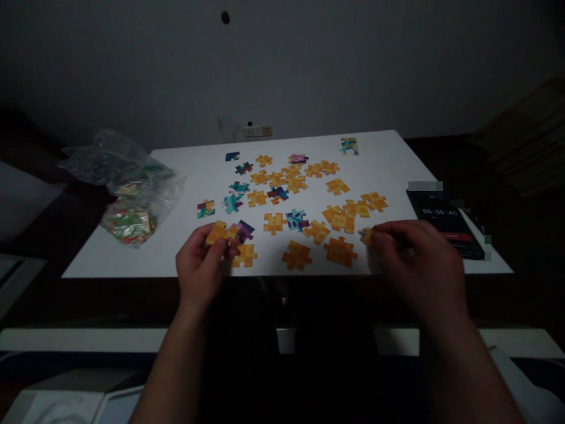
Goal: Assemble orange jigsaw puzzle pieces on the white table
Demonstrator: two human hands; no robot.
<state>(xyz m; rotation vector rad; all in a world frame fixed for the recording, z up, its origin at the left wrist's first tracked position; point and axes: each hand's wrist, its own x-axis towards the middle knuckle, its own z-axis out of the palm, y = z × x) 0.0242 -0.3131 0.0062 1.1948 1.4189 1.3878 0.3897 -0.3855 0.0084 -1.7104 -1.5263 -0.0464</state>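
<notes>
Left hand (198, 253) (eight o'clock) pinches a yellow piece (216, 234) and right hand (417, 250) (four o'clock) another piece (366, 237), while the remaining jigsaw pieces (296, 255), spread toward twelve o'clock on the white table (384, 156), appear mostly unjoined.

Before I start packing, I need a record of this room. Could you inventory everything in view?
Yellow-orange puzzle pieces: roughly twenty, mostly mid-table, some overlapping
Other puzzle pieces: about ten, teal, purple, dark blue or mixed, among and around those
Clear plastic bagging: count unclear, multicoloured contents, table's left
Phone: one, dark, table's right, showing 00:08:45
Table: one, white, centre
Wall: one, grey, behind
Socket strip: one, pale, low on wall
Round spot: one, dark, high on wall
Margins: other objects, too dim to identify
Left hand: one, bare, yellow piece in its grip, near edge
Right hand: likewise, near phone
</notes>
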